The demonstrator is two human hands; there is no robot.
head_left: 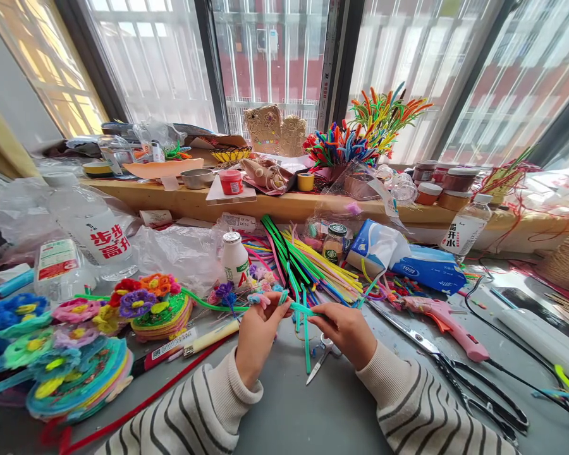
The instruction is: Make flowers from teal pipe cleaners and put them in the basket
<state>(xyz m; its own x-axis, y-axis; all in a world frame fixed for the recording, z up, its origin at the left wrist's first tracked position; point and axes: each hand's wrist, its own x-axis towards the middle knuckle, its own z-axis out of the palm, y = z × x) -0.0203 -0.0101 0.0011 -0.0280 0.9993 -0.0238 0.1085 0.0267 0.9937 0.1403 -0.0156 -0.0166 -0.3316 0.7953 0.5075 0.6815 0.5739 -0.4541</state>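
Observation:
Between my hands are turquoise pipe cleaners (302, 309), bent and looped, with one strand hanging down toward the table. My left hand (260, 332) pinches their left end; a small pink and blue fuzzy piece (262, 298) shows at its fingertips. My right hand (346, 330) pinches the other end between thumb and forefinger. Just below the hands lie small scissors (318, 366) on the grey table. Behind them a bundle of loose pipe cleaners (313, 268) in green, yellow, pink and black fans out.
Pipe-cleaner flowers (76, 344) crowd the left side. A white bottle (236, 258) stands behind my left hand. On the right lie large black-handled shears (455, 373), a pink glue gun (455, 325) with its cord, and a blue tissue pack (408, 259). A cluttered wooden sill (275, 207) runs along the back.

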